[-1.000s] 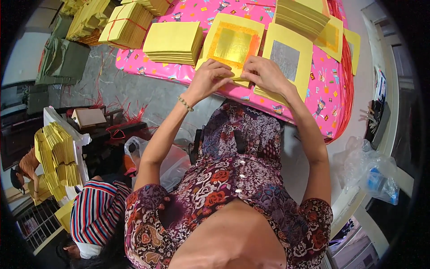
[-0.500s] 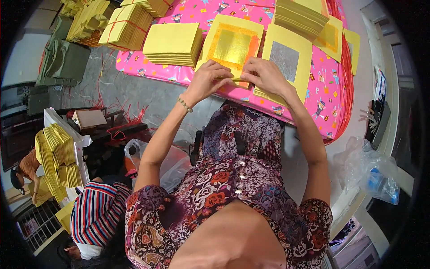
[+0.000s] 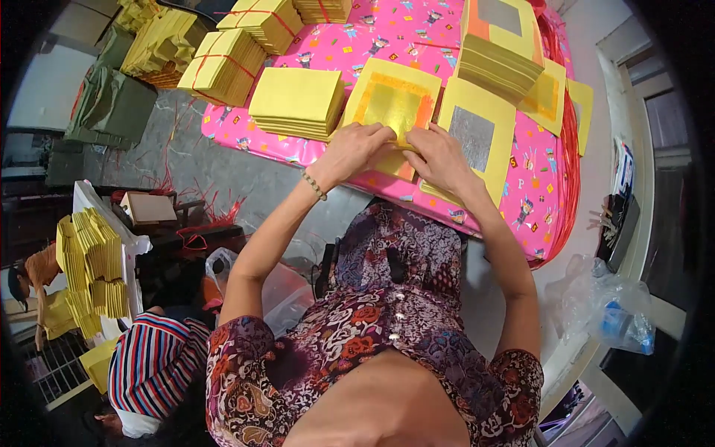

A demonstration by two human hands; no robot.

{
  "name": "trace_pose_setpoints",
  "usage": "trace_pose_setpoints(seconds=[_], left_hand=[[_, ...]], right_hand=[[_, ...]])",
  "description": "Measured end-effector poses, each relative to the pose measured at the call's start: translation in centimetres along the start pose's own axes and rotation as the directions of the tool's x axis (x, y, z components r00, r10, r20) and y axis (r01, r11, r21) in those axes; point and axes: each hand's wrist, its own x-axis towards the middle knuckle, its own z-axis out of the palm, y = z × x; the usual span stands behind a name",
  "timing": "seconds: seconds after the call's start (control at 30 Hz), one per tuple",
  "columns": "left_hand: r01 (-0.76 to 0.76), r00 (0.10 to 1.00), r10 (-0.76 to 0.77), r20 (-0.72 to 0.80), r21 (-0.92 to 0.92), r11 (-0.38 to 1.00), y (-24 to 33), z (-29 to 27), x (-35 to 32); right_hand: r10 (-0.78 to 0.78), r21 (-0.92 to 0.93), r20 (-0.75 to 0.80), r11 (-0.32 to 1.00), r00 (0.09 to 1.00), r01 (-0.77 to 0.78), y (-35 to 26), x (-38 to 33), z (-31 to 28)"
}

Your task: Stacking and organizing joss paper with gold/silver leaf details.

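Note:
A yellow paper sheet (image 3: 372, 86) with an orange-bordered gold square lies before me at the near edge of the pink table. Its near part is bent up under my fingers. My left hand (image 3: 356, 151) is closed on the left of that bent edge, and a beaded bracelet circles its wrist. On the right of the edge, my right hand (image 3: 445, 158) pinches the paper, its fingertips close to the left hand's. Just left lies a stack of folded yellow papers (image 3: 296, 100). Yellow sheets with a silver square (image 3: 471, 138) lie beside my right hand.
The pink patterned cover (image 3: 402, 37) bears a tall yellow paper stack (image 3: 500, 63) and bundles tied with red string (image 3: 226, 63). Red strands (image 3: 570, 186) hang along the right edge. A person in a striped top (image 3: 158, 365) is at lower left; a plastic bag (image 3: 607, 313) lies right.
My hands have come closer together and rolled the sheet's near edge upward, over the lower part of the gold square. The whole view has shifted, so the table sits lower in it.

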Motion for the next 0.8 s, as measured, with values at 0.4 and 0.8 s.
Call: trace_pose_setpoints(seconds=[0.4, 0.8], left_hand=[[-0.007, 0.899, 0.129, -0.419, 0.281, 0.96, 0.6, -2.0, 3.0], [0.085, 0.98, -0.042, -0.197, 0.214, 0.973, -1.4, 3.7, 3.9]], right_hand=[[0.389, 0.354, 0.115, 0.844, 0.914, -0.403, 4.8, 3.1, -2.5], [0.491, 0.217, 0.064, 0.843, 0.869, -0.493, 10.1, 7.8, -3.1]])
